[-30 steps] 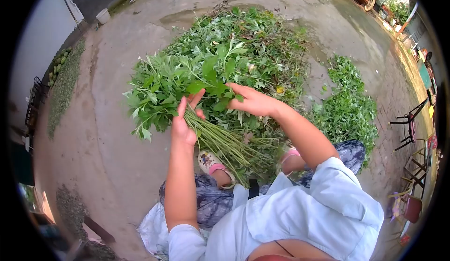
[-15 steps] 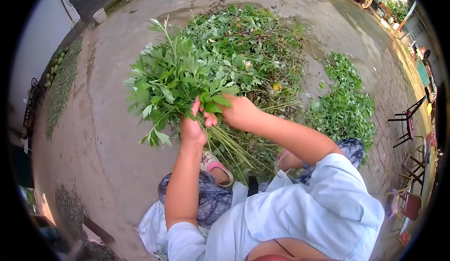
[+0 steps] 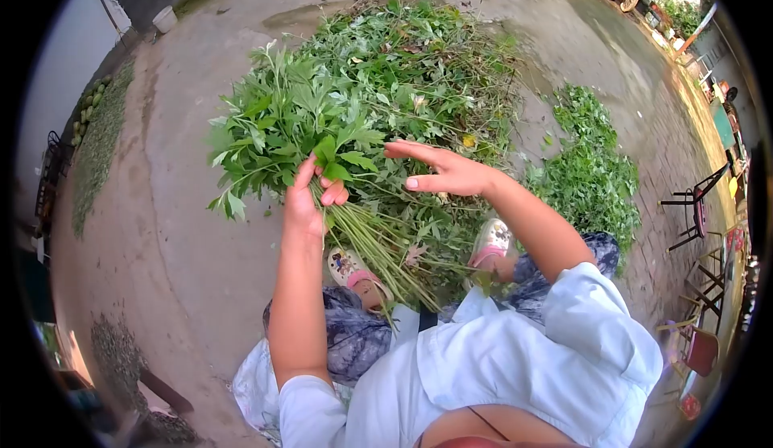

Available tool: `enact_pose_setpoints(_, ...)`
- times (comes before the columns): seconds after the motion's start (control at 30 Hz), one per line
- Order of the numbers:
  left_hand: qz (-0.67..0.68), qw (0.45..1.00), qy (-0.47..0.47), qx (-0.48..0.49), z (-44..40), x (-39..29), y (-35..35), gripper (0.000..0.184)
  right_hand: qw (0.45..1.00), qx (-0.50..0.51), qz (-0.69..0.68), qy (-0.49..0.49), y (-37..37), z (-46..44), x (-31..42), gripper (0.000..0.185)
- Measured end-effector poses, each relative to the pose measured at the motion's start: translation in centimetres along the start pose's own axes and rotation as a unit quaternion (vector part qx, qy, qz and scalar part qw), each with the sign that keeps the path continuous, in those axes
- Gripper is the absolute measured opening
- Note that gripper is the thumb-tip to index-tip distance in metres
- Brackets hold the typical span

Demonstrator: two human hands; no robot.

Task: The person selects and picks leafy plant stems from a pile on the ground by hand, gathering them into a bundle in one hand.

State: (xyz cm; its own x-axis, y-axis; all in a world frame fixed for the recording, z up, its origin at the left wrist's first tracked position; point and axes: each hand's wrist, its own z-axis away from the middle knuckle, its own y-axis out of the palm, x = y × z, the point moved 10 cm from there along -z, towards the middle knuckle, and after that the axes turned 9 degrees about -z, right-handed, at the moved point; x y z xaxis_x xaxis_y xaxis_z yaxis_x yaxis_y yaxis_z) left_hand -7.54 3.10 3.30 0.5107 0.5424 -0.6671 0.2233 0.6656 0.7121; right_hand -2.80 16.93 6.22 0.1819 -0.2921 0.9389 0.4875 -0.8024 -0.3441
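Note:
My left hand [image 3: 310,198] is wrapped round a bunch of leafy green stems [image 3: 294,118]. The leaves fan out beyond the fingers, and the bare stalks trail back toward my lap. To the right, my right hand [image 3: 443,170] hovers apart from the bunch with thumb and fingers spread, and nothing shows in it. Behind and below both hands spreads a large heap of cut leafy plants [image 3: 419,70], some of its stalks brown and bare.
A smaller pile of green leaves [image 3: 592,158] lies on the concrete to the right. My shoes [image 3: 354,271] stand at the heap's near edge. Chairs [image 3: 699,198] line the right side. A white bucket [image 3: 165,20] stands far left, near a strip of drying plant matter [image 3: 101,150].
My right hand has let go of the stems and moved away to the right, its fingers opening. My left hand has shifted slightly left with the bunch.

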Motion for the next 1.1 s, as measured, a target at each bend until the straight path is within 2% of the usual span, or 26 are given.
enact_pose_setpoints(0.03, 0.007, 0.999, -0.007, 0.036, -0.1, 0.3, 0.6, 0.021, 1.0, 0.002, -0.029, -0.009, 0.7, -0.7, 0.2, 0.074)
enact_pose_setpoints(0.07, 0.014, 0.997, -0.013, 0.072, -0.1, 0.5, 1.3, 0.021, 1.0, -0.004, -0.014, -0.004, 1.3, -1.1, 0.4, 0.059)
enact_pose_setpoints(0.1, 0.013, 0.997, -0.013, 0.073, -0.1, 0.5, 1.7, 0.021, 0.997, 0.054, -0.038, 0.03, 2.6, -1.9, -0.7, 0.048)
enact_pose_setpoints(0.13, -0.011, 0.999, 0.005, 0.03, 0.0, 0.2, 1.4, 0.02, 0.99, 0.112, -0.062, 0.064, 3.8, -2.3, -1.5, 0.037)
enact_pose_setpoints(0.17, -0.035, 0.999, 0.025, -0.014, 0.0, -0.4, 0.8, 0.019, 0.99, 0.112, -0.061, 0.063, 3.9, -2.4, -1.6, 0.037)
enact_pose_setpoints(0.2, -0.036, 0.999, 0.026, -0.014, -0.2, -0.6, 0.6, 0.019, 0.989, 0.017, -0.136, 0.057, 2.2, -2.7, -1.2, 0.03)
enact_pose_setpoints(0.27, -0.013, 0.995, 0.063, -0.081, -0.6, -1.4, -1.8, 0.019, 0.959, -0.139, -0.245, 0.016, -1.8, -2.5, -1.2, 0.02)
enact_pose_setpoints(0.3, -0.018, 0.99, 0.067, -0.119, -0.6, -1.3, -3.2, 0.019, 0.975, -0.222, 0.007, -0.013, -4.2, -2.1, -0.2, 0.018)
enact_pose_setpoints(0.33, -0.016, 0.99, 0.071, -0.118, -0.8, -0.9, -3.8, 0.019, 0.921, -0.29, 0.257, -0.042, -5.4, -1.5, 2.1, 0.017)
enact_pose_setpoints(0.37, -0.011, 0.988, 0.047, -0.148, -0.9, 0.0, -5.1, 0.019, 0.908, -0.295, 0.296, 0.026, -6.0, -1.2, 1.5, 0.017)
enact_pose_setpoints(0.4, -0.007, 0.984, 0.025, -0.178, -0.8, 0.6, -6.1, 0.019, 0.907, -0.296, 0.298, 0.022, -5.7, -1.3, 2.4, 0.017)
enact_pose_setpoints(0.47, -0.044, 0.992, 0.033, -0.116, -0.6, 0.9, -4.3, 0.022, 0.913, -0.333, 0.223, -0.079, -4.9, -0.8, 5.3, 0.018)
enact_pose_setpoints(0.5, -0.053, 0.994, 0.038, -0.091, -0.4, 1.0, -3.4, 0.023, 0.921, -0.318, 0.214, -0.075, -4.0, -1.2, 5.7, 0.018)
enact_pose_setpoints(0.53, -0.063, 0.995, 0.041, -0.064, -0.1, 1.2, -2.2, 0.024, 0.913, -0.306, 0.25, -0.103, -2.6, -1.4, 6.5, 0.018)
enact_pose_setpoints(0.6, -0.084, 0.994, 0.047, -0.046, 0.5, 1.8, -0.5, 0.024, 0.914, -0.249, 0.309, -0.079, 0.6, -2.1, 6.8, 0.022)
enact_pose_setpoints(0.67, -0.097, 0.992, 0.052, -0.061, 0.3, 2.4, -1.4, 0.02, 0.916, -0.216, 0.328, -0.086, 3.8, -2.3, 6.9, 0.026)
enact_pose_setpoints(0.7, -0.138, 0.98, 0.048, -0.137, 0.8, 1.7, -1.7, 0.017, 0.918, -0.2, 0.332, -0.087, 5.0, -2.6, 6.6, 0.028)
enact_pose_setpoints(0.73, -0.125, 0.974, 0.044, -0.182, 1.0, 1.8, -2.9, 0.017, 0.937, -0.186, 0.282, -0.095, 5.7, -2.5, 6.3, 0.034)
enact_pose_setpoints(0.8, -0.058, 0.99, 0.029, -0.128, 0.5, 2.1, -3.9, 0.015, 0.97, -0.14, 0.151, -0.129, 5.3, -1.8, 6.2, 0.029)
enact_pose_setpoints(0.83, -0.023, 0.997, 0.023, -0.067, 0.5, 1.7, -3.0, 0.016, 0.981, -0.12, 0.13, -0.084, 4.1, -2.0, 3.7, 0.025)
enact_pose_setpoints(0.87, -0.02, 0.997, 0.022, -0.068, 0.5, 1.1, -3.7, 0.02, 0.988, -0.097, 0.11, -0.039, 2.5, -2.3, 0.9, 0.022)
enact_pose_setpoints(0.93, -0.017, 0.995, 0.041, -0.094, 1.0, -0.6, -4.9, 0.021, 0.95, -0.278, 0.133, 0.044, -4.2, -1.2, -1.4, 0.018)
enact_pose_setpoints(1.0, 0.0, 0.997, 0.047, -0.061, 1.2, -1.8, -5.6, 0.022, 0.905, -0.341, 0.254, 0.02, -8.2, -1.9, -3.9, 0.016)
enact_pose_setpoints(1.1, -0.029, 0.997, 0.048, -0.049, 1.6, -2.7, -6.7, 0.023, 0.878, -0.354, 0.32, 0.025, -9.7, -5.3, -7.1, 0.018)
